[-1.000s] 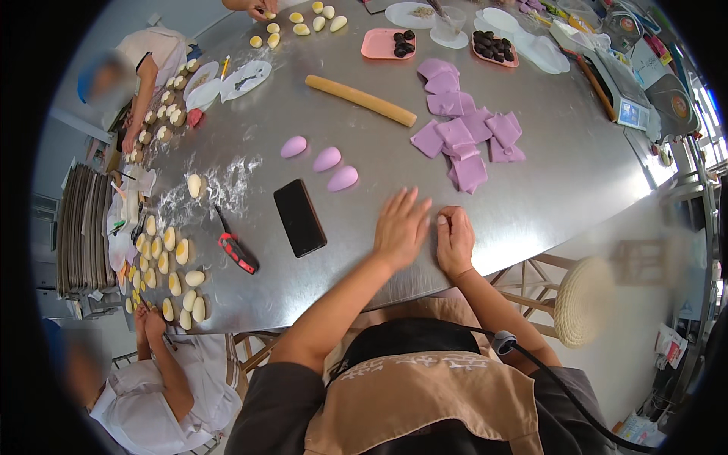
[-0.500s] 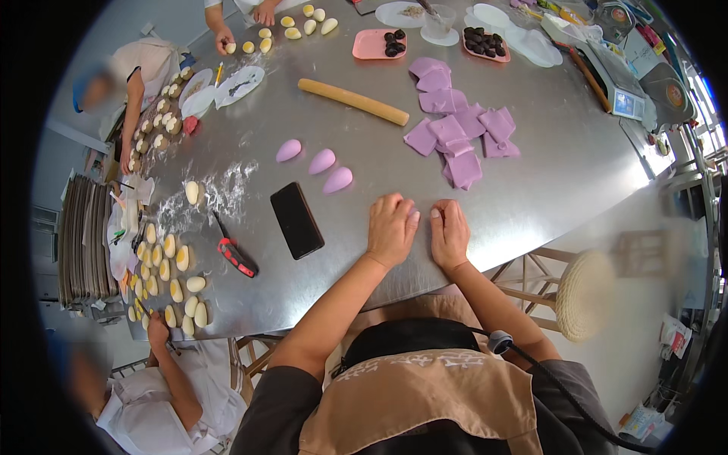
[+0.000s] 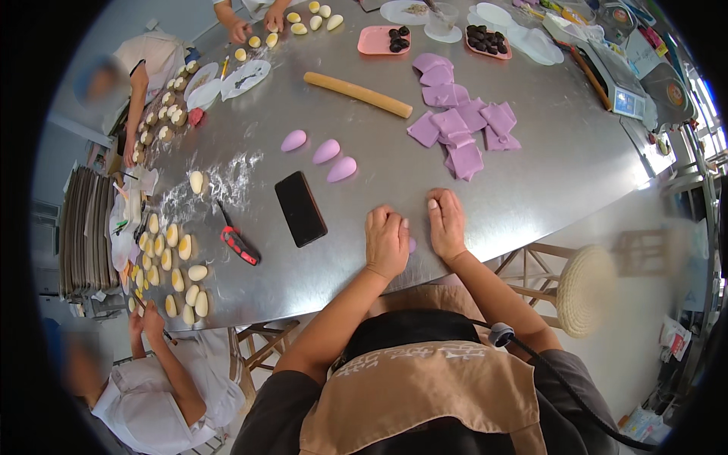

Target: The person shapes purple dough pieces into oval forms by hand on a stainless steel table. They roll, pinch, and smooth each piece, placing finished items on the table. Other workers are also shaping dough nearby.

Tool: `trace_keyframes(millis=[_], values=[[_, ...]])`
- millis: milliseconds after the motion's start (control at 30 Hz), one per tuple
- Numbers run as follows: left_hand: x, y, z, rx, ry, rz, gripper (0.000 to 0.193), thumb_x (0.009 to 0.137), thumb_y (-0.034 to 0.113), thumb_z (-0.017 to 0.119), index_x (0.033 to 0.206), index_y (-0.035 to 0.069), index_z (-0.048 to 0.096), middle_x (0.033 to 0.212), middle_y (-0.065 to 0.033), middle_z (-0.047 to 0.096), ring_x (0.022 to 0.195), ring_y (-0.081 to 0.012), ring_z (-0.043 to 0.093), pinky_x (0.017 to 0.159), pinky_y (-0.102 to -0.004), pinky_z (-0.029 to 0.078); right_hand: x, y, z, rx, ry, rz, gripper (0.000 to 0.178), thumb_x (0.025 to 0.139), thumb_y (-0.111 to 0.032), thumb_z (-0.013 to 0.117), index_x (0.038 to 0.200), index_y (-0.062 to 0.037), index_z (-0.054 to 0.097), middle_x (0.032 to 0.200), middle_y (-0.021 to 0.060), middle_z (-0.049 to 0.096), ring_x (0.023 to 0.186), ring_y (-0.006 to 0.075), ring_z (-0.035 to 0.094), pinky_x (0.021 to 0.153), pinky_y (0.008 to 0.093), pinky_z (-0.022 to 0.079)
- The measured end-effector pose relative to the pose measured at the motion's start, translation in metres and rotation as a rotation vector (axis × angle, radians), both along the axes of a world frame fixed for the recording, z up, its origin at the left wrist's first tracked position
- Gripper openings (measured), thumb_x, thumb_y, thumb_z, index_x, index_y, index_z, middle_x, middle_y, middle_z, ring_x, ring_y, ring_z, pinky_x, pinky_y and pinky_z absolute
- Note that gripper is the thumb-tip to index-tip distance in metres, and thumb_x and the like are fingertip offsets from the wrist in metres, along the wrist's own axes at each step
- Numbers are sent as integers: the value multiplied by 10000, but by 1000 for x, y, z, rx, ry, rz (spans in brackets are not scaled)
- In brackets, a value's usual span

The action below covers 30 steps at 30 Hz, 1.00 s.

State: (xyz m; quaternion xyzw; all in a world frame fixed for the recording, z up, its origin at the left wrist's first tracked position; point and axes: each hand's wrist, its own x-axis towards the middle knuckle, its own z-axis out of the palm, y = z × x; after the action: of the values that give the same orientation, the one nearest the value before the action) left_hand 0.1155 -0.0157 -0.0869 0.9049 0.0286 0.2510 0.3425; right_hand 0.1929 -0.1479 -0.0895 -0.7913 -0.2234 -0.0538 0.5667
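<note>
My left hand (image 3: 387, 241) rests on the steel table with its fingers curled over a piece of purple dough (image 3: 412, 245); only a small edge of the dough shows beside the thumb side. Close by on the right, my right hand (image 3: 446, 221) lies curled on the table, and whatever is under its fingers is hidden. Three smooth purple dough eggs, one of them this dough egg (image 3: 342, 169), lie ahead and to the left. Flat purple dough squares (image 3: 456, 125) overlap in a pile farther ahead.
A black phone (image 3: 301, 210) and a red-black utility knife (image 3: 240, 245) lie to my left. Beyond are a rolling pin (image 3: 358, 95) and pink trays (image 3: 374, 41) of dark balls. Yellow-and-white dough pieces (image 3: 172, 235) sit near co-workers at the left. A stool (image 3: 588, 292) stands right.
My left hand has shifted a little nearer to me, with its fingers more curled, and the right hand slightly farther away. A co-worker at lower left has brought both hands together.
</note>
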Motion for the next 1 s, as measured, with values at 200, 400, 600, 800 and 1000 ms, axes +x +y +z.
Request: trace_keyframes(millis=[200,400,600,800,1000], values=[[3,3,-7,-165,9,46,254,971,136,487,770,8,574,881,-148,549,881,-346,504,806,-450,413,-38,34,-12,478,481,293,527,1050,-364,424,1424,3,362,1496,183,381,1369,279,386,1166,393,269],[1,9,-8,-577,-55,75,289,991,148,432,773,3,554,899,-151,572,891,-348,517,799,-450,416,-32,52,21,944,840,320,651,1051,-518,360,1482,-41,257,1504,195,355,1408,286,346,1205,434,234],[15,-1,-7,33,2,159,301,920,279,534,1064,18,575,1128,-181,551,1081,-367,509,951,-484,376,-24,44,-5,274,289,364,530,1055,-395,375,1394,11,412,1356,176,512,1263,277,487,1102,377,357],[23,6,-13,58,138,165,557,901,310,555,1352,-7,478,1403,-230,480,1361,-404,397,1145,-513,261,-12,53,-4,211,45,300,496,1016,-358,433,1337,15,496,1335,213,552,1232,391,524,1062,436,397],[-26,4,-17,-106,169,-89,548,914,304,552,1369,6,487,1394,-221,510,1347,-399,437,1125,-534,301,-60,25,-5,48,-29,398,518,1011,-331,425,1381,26,480,1405,243,508,1347,421,447,1141,491,321]])
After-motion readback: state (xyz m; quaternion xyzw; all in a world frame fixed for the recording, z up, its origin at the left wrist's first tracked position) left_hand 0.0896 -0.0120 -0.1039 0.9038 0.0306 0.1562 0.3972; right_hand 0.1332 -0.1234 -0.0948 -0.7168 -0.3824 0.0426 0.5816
